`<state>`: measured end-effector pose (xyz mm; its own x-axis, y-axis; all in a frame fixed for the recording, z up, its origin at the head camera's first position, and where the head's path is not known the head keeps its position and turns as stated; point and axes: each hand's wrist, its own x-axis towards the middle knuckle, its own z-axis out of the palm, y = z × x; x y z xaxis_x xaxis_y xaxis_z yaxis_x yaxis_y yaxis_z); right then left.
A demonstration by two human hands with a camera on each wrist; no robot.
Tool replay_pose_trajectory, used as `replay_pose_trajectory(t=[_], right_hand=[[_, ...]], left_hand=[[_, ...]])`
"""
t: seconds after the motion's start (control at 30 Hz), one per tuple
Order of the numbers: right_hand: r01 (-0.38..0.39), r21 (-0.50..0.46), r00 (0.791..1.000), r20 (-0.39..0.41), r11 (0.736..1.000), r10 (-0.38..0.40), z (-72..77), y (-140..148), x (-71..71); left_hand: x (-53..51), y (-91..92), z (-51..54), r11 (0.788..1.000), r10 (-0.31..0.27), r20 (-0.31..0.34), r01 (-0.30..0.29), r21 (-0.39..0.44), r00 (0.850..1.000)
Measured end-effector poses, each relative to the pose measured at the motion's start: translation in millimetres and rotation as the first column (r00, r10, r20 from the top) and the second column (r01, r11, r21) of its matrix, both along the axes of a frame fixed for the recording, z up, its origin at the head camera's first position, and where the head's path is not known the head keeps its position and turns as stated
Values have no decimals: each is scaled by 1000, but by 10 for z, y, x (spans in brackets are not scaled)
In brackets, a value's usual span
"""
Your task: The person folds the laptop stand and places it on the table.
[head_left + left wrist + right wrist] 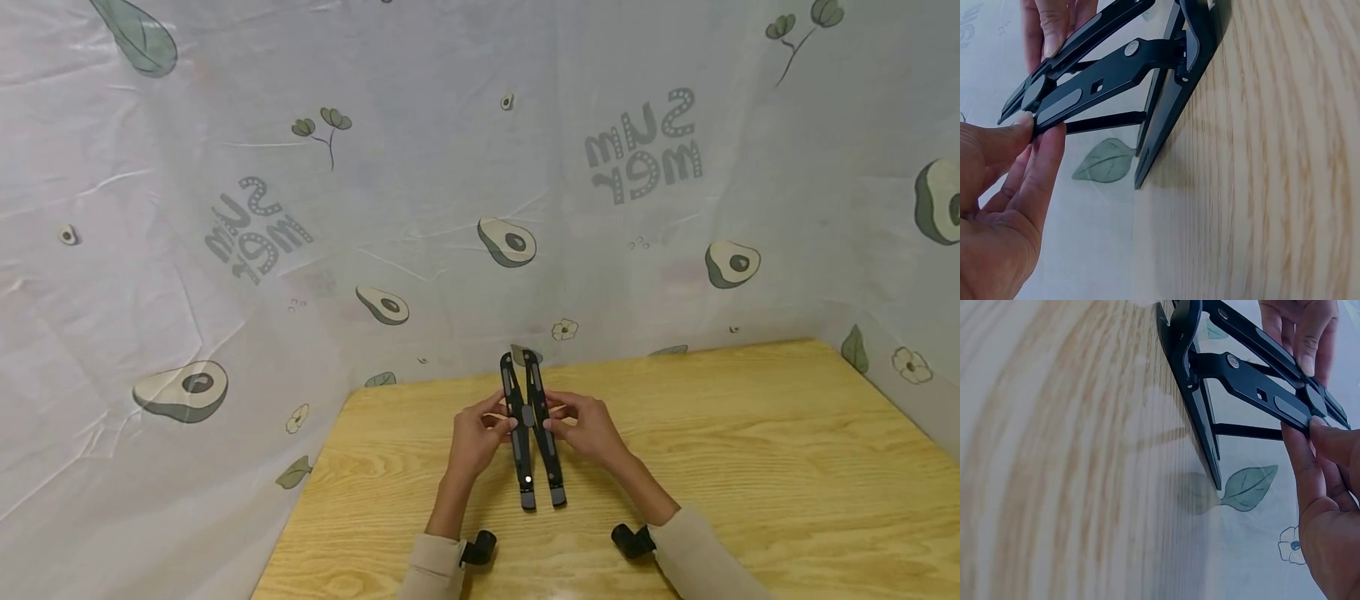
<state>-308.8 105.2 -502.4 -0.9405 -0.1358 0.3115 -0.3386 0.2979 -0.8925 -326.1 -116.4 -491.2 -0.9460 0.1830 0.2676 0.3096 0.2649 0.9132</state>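
Note:
A black folding stand (527, 415) with grey pads and a round central hub stands on the wooden table, its two long arms close together in a narrow shape. The left hand (476, 437) pinches its left arm between thumb and fingers; the right hand (588, 429) pinches the right arm at about the same height. In the left wrist view the left hand (1007, 181) grips an upper bar of the stand (1094, 87), whose lower bars rest on the table. The right wrist view shows the right hand (1329, 481) holding the stand (1260, 394) by the opposite upper bar.
The wooden table (750, 450) extends to both sides of the stand. Behind it and at the left hangs a pale curtain (420, 167) with avocado, leaf and lettering prints. Black camera mounts (480, 547) sit at both wrists, near the beige sleeves.

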Motion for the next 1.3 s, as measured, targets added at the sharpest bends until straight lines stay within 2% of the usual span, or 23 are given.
replay_pose_trajectory(t=[0.23,0.6,0.77,0.9,1.13,1.3], right_hand=[[4,-3,999,37,1000,-4,2,-40,6],[-15,-11,1000,9,1000,15,-68,-56,47],[-5,6,1000,-18,1000,5,-33,-71,27],[1,28,999,-44,1000,1,-22,-65,20],[-19,2,1000,15,1000,19,11,-49,22],[-39,41,999,21,998,38,3,-25,61]], left_hand=[[25,51,-1,1000,-8,-16,8,3,1000],[50,73,-54,999,-38,-8,38,-22,999],[36,88,-29,999,-41,-22,41,-24,999],[22,94,-15,999,-32,-10,32,-15,999],[-7,79,31,998,-60,-2,60,-35,998],[-11,63,22,997,-66,17,67,-45,998]])
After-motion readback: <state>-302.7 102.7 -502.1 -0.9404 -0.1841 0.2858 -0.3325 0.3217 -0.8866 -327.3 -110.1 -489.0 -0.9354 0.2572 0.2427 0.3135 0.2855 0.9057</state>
